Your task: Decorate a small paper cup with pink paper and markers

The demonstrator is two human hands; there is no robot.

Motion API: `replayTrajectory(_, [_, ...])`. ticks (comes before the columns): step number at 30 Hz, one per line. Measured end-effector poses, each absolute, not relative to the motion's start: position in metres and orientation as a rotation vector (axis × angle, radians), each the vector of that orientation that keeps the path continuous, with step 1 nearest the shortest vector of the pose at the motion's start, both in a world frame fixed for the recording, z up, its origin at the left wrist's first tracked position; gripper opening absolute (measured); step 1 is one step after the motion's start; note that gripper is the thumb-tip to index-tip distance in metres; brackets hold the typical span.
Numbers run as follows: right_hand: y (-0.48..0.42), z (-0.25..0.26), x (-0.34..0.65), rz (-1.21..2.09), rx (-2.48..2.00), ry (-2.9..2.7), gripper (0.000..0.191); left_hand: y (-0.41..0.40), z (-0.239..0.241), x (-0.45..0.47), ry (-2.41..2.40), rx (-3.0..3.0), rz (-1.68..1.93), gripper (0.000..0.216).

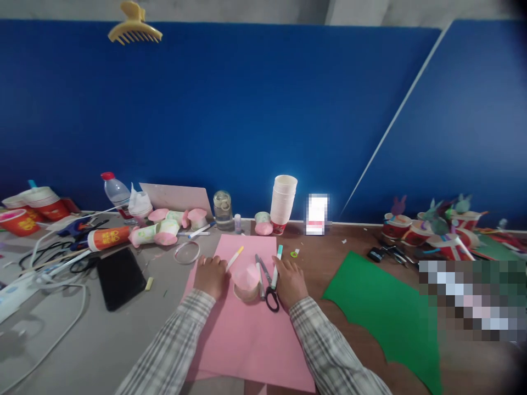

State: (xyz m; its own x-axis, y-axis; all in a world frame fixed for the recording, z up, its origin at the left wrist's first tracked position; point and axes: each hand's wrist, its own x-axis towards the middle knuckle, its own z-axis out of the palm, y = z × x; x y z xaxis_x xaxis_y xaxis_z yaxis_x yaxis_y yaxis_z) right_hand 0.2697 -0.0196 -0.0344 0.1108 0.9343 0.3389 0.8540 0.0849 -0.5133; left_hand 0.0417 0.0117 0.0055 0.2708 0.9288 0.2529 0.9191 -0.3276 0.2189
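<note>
Your left hand [212,278] and right hand [290,281] rest apart at opposite edges of the pink paper [251,343], beside a yellow-capped marker [236,256] and a teal-capped marker [279,253] respectively; whether you grip either marker cannot be told. Between them sits the pink-topped cup [247,278], scissors [268,276] to its right. Light, even pressure should best hold the sheet flat without nudging the cup.

On our paper [247,348], between our left hand [209,277] and right hand [290,281], we have 1 cup [246,284] with scissors [270,285] to its right. Behind the paper we see 1 jar [223,211] and, right of it, 1 cup stack [283,202]. 1 phone [121,278] lies left, 1 cut sheet [389,315] right.
</note>
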Motion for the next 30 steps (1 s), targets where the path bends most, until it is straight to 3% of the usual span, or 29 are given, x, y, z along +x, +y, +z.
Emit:
replayTrajectory(6, [-0.021,-0.024,0.268,0.207,-1.655,-1.601,0.044,0.014,0.008,0.042,1.868,2.420,0.719,0.007])
replayTrajectory(9, [-0.028,-0.005,0.266,0.235,-1.517,-1.503,0.032,0.006,0.022,0.039,1.896,2.348,0.938,0.018])
replayTrajectory(12, [-0.046,0.017,0.262,0.342,-1.371,-1.470,0.036,-0.018,0.042,0.042,1.720,2.333,1.092,0.023])
replayTrajectory(13, [-0.053,0.024,0.260,0.419,-1.297,-1.486,0.040,-0.028,0.049,0.045,1.465,2.322,1.159,0.021])
replayTrajectory(15, [-0.069,0.035,0.256,0.778,-0.982,-1.468,0.048,-0.049,0.060,0.053,1.037,2.312,1.074,0.016])
replayTrajectory(17, [-0.082,0.044,0.254,0.911,-0.832,-1.405,0.048,-0.067,0.069,0.061,0.853,2.256,0.909,0.016])
replayTrajectory(21, [-0.091,0.056,0.251,1.083,-0.742,-1.352,0.029,-0.087,0.076,0.073,0.698,1.848,0.634,0.020])
replayTrajectory(26, [-0.089,0.056,0.245,1.240,-0.754,-1.418,0.029,-0.090,0.065,0.085,0.635,1.493,0.638,0.032])
replayTrajectory(30, [-0.094,0.045,0.236,1.521,-0.696,-1.294,0.035,-0.087,0.049,0.090,0.557,1.270,0.615,0.030])
